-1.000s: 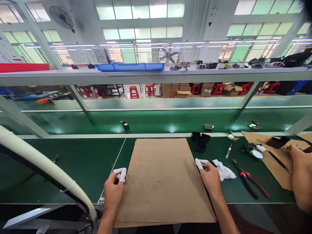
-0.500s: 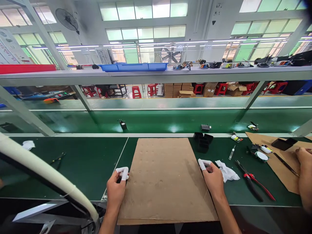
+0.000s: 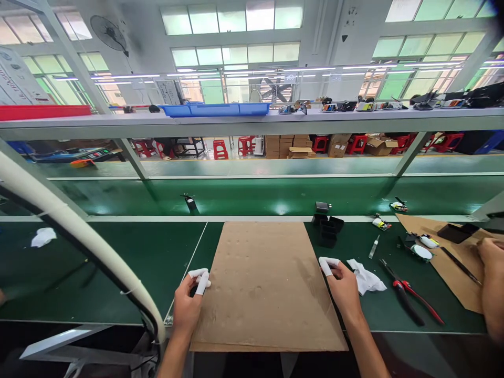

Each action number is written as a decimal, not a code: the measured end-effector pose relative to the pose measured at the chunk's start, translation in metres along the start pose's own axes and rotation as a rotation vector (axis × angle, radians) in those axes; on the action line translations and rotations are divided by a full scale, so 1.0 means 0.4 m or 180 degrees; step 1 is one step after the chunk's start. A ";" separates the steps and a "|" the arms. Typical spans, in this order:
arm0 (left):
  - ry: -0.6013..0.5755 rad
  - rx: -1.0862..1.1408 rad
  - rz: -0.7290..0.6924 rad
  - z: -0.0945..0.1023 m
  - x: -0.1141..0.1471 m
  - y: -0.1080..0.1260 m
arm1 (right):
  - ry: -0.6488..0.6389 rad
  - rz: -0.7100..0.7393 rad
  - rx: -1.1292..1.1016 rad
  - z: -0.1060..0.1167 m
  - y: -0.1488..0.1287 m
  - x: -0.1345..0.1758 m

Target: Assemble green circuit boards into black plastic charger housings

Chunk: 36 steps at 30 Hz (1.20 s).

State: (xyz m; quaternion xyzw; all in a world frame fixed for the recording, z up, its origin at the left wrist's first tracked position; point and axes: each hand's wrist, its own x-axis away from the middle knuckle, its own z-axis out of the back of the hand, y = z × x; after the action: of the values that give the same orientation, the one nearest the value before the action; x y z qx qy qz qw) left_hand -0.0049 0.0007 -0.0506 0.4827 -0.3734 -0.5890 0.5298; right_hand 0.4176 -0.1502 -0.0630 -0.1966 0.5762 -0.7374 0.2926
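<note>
Far left, on the dark green bench top [image 3: 149,252]: crumpled white tissue [image 3: 44,237]. Next, thick cream-coloured hose [image 3: 90,241], slanting down across the bench. Left hand [image 3: 188,307]: white sleeves on thumb and forefinger, digits bent, narrow, tips touching the left edge of the flat brown cardboard sheet [image 3: 262,286]. Cannot tell whether pinching it. Cardboard sheet: lying between both hands, at the bench's front. Near its far right corner, black plastic boxes [image 3: 328,231]. Right hand [image 3: 344,289]: likewise sleeved, digits bent and narrow at the right edge, grip impossible to judge. Just beside, white crumpled cloth [image 3: 366,277]; then red-and-black-handled long-nosed pliers [image 3: 399,286]. Far right, another person's hand [image 3: 493,254] over a second brown cardboard piece [image 3: 464,294].
</note>
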 end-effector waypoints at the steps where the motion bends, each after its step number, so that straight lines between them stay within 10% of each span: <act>1: -0.0029 0.0015 0.0003 0.000 0.001 0.002 | 0.0008 0.0010 -0.0006 0.000 -0.001 0.000; 36: -0.0242 -0.0043 0.0128 -0.003 -0.004 0.027 | 0.0118 0.0262 0.0113 0.000 -0.028 0.004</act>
State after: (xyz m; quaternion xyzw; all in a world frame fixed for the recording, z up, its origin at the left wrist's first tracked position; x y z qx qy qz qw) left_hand -0.0010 0.0005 -0.0406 0.4488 -0.3989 -0.5986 0.5302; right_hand 0.4142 -0.1493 -0.0521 -0.1537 0.5759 -0.7384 0.3154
